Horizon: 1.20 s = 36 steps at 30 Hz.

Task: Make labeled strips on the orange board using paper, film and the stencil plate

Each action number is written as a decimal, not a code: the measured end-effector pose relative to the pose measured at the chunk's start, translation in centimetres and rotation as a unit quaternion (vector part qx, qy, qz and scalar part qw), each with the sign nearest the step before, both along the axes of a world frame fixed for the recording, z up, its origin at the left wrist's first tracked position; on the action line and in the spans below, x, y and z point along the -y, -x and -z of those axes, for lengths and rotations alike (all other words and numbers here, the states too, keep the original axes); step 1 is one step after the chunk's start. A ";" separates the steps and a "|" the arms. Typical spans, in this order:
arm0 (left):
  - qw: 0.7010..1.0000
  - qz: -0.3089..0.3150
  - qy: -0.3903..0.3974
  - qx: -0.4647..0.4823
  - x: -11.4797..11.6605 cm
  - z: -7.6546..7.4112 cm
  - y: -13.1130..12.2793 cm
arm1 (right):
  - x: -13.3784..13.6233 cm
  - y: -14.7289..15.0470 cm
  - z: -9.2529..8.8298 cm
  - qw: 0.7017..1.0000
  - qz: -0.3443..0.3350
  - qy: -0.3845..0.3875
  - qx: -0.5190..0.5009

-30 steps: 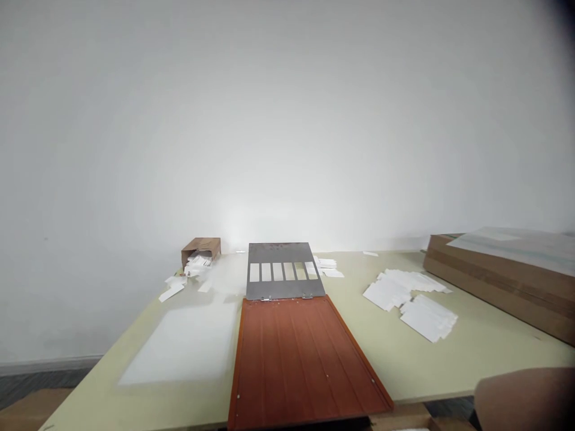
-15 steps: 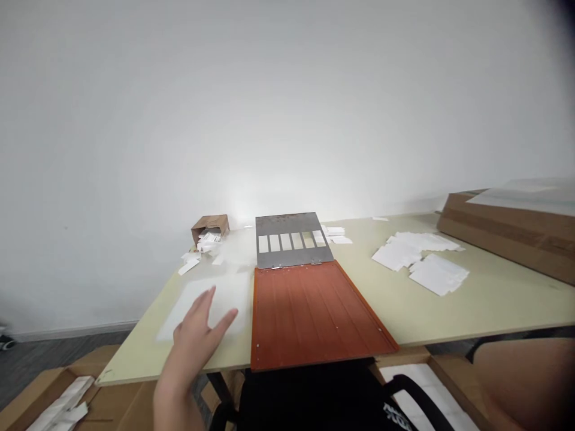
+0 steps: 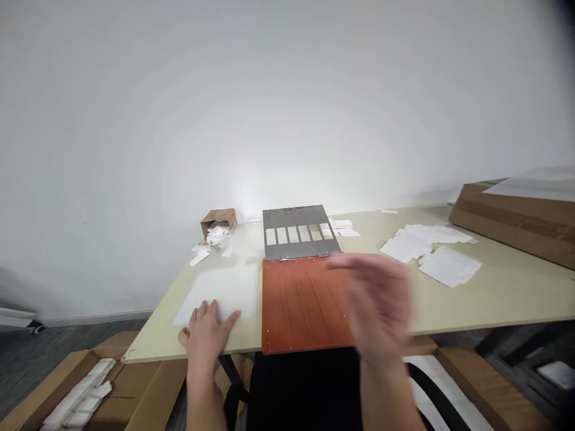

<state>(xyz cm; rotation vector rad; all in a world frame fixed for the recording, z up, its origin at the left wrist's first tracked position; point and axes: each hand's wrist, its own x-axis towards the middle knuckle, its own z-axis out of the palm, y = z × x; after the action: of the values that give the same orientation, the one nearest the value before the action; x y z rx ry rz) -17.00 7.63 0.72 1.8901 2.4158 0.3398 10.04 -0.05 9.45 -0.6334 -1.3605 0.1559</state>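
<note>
My left hand lies with spread fingers at the near edge of a translucent white sheet on the table. Its fingertips rest on or just over the sheet. Above the right side of a reddish-brown board is my right hand, smeared by motion; whether anything is in its fingers cannot be made out. Hinged to the board's far edge is a grey metal plate with a row of rectangular cut-outs, lying opened back. White paper pieces lie on the table to the right.
A small open carton with white pieces stands at the back left. A long cardboard box lies at the right. Below the front edge are an open box on the left and another box on the right. A wall rises behind.
My left hand has come down to the near part of the translucent sheet. My right hand has swung in from the lower right over the board. The view has shifted slightly.
</note>
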 end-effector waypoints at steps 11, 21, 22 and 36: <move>0.996 -0.004 -0.074 0.043 0.3 0.8 -0.1 | -5.9 5.2 6.1 0.891 -0.015 0.251 0.378; 0.967 -0.051 -0.199 0.152 1.0 -0.2 -0.8 | -6.4 4.9 6.4 0.896 -0.021 0.330 0.298; 0.954 -0.047 -0.243 0.171 1.1 -0.4 -1.1 | -6.4 5.2 6.5 0.900 -0.036 0.343 0.269; 0.909 -0.042 -0.367 0.192 3.9 -2.2 -6.9 | -6.5 7.7 7.1 0.928 -0.137 0.344 -0.041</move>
<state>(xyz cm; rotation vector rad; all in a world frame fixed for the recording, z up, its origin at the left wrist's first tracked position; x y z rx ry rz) -10.06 3.70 2.92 1.6683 2.2514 1.6471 2.34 6.50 2.35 -0.9996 -1.2989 0.9051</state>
